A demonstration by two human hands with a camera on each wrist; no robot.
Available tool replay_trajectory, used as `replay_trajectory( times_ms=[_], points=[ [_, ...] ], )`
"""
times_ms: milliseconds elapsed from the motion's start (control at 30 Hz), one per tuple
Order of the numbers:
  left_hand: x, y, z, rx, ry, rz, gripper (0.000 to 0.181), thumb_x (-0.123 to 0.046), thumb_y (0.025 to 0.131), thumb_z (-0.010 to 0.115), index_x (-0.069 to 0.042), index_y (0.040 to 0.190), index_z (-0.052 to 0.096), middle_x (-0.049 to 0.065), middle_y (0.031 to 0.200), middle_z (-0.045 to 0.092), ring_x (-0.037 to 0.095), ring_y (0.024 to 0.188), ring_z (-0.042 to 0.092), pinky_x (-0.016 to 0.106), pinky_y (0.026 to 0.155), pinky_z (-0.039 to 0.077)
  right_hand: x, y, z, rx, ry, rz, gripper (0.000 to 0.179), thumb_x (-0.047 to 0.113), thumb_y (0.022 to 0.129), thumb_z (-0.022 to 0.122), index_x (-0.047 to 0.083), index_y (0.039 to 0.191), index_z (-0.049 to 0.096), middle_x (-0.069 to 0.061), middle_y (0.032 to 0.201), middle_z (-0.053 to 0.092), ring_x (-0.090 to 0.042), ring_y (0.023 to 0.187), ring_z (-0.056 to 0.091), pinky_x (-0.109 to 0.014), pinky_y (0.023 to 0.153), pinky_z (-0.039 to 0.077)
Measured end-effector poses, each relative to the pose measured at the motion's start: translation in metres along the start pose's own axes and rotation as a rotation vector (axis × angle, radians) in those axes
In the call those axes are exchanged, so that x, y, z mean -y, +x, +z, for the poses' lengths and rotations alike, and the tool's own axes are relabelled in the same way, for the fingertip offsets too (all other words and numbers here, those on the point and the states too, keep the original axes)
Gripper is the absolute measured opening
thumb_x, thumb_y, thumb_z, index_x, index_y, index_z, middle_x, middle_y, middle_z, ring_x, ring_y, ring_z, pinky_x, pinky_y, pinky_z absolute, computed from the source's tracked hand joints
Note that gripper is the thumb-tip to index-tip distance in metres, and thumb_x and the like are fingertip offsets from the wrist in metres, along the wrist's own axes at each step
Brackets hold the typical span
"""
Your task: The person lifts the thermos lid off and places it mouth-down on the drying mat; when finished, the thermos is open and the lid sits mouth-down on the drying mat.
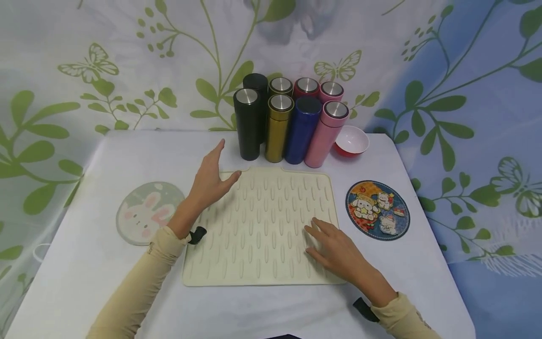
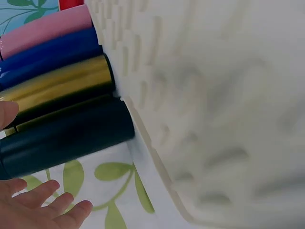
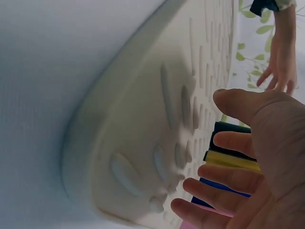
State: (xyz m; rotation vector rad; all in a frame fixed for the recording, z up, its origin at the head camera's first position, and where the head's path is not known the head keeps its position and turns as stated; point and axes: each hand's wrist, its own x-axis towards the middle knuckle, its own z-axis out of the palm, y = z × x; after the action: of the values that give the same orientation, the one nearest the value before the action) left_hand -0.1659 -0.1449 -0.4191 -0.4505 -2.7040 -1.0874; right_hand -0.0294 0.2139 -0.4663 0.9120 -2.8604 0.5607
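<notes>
1. Well, we have the white table (image 1: 237, 308), with the cream ridged mat (image 1: 262, 226) flat in its middle; we'd call that laid.
2. Behind it, eight bottles (image 1: 301, 134) stand upright, clustered, none in a hand; we judge that any lifting is left to do.
3. Here's the left hand (image 1: 211, 176), wide, thumb spread, holding nothing, near the front black bottle (image 1: 248, 129) by the mat's far left corner.
4. And the right hand (image 1: 334, 247), fingers loosely parted, also holding nothing, over the mat's right side; whether it touches, we can't tell.
5. Smallest, we spot the red-and-white bowl (image 1: 352, 140) beside the bottles, untouched.
</notes>
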Motion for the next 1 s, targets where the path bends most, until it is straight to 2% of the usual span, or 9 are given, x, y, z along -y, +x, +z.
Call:
replay_trajectory(
  times_ms=[167,300,467,600,767,1000],
  points=[
    [-0.005,0.028,0.011,-0.045,-0.069,-0.043,0.086,-0.032,0.091,0.070,-0.005,0.158,0.024,0.015,0.157,0.036,0.033,0.142,0.034,0.052,0.113,0.029,0.004,-0.001,0.007,0.039,-0.049,0.037,0.048,0.029,0.082,0.084,0.008,0.123,0.070,-0.022,0.136,0.057,-0.040,0.124,0.054,-0.056,0.092,0.049],
    [-0.008,0.051,0.017,-0.083,-0.134,-0.073,0.086,-0.032,0.090,0.071,-0.002,0.157,0.026,0.018,0.154,0.038,0.032,0.141,0.037,0.049,0.112,0.032,0.008,-0.001,0.009,0.013,-0.058,0.049,0.046,0.026,0.078,0.086,0.009,0.118,0.072,-0.022,0.133,0.059,-0.040,0.122,0.055,-0.056,0.088,0.051],
    [-0.009,0.073,0.024,-0.109,-0.193,-0.119,0.090,-0.035,0.088,0.074,-0.004,0.157,0.024,0.016,0.155,0.038,0.032,0.139,0.038,0.048,0.110,0.034,0.009,-0.002,0.012,-0.013,-0.057,0.052,0.046,0.027,0.077,0.087,0.009,0.117,0.072,-0.021,0.131,0.060,-0.038,0.120,0.055,-0.054,0.088,0.051],
    [-0.009,0.084,0.026,-0.121,-0.221,-0.143,0.094,-0.034,0.086,0.077,-0.004,0.157,0.023,0.017,0.153,0.040,0.033,0.138,0.040,0.047,0.110,0.035,0.009,-0.003,0.014,-0.027,-0.049,0.046,0.046,0.027,0.077,0.087,0.009,0.117,0.072,-0.020,0.130,0.060,-0.037,0.120,0.056,-0.053,0.089,0.051],
    [-0.004,0.093,0.031,-0.150,-0.249,-0.167,0.095,-0.030,0.084,0.080,-0.007,0.156,0.024,0.019,0.143,0.051,0.030,0.132,0.048,0.044,0.107,0.038,0.009,-0.002,0.015,-0.057,-0.048,0.027,0.047,0.026,0.075,0.088,0.008,0.116,0.072,-0.021,0.128,0.061,-0.038,0.119,0.056,-0.053,0.090,0.051],
    [-0.001,0.095,0.042,-0.245,-0.258,-0.155,0.089,-0.029,0.078,0.086,-0.007,0.151,0.040,0.016,0.131,0.056,0.030,0.117,0.054,0.042,0.095,0.044,0.004,-0.003,0.015,-0.066,-0.058,0.047,0.048,0.027,0.075,0.088,0.009,0.116,0.073,-0.019,0.129,0.061,-0.036,0.120,0.056,-0.052,0.090,0.051]
  ],
)
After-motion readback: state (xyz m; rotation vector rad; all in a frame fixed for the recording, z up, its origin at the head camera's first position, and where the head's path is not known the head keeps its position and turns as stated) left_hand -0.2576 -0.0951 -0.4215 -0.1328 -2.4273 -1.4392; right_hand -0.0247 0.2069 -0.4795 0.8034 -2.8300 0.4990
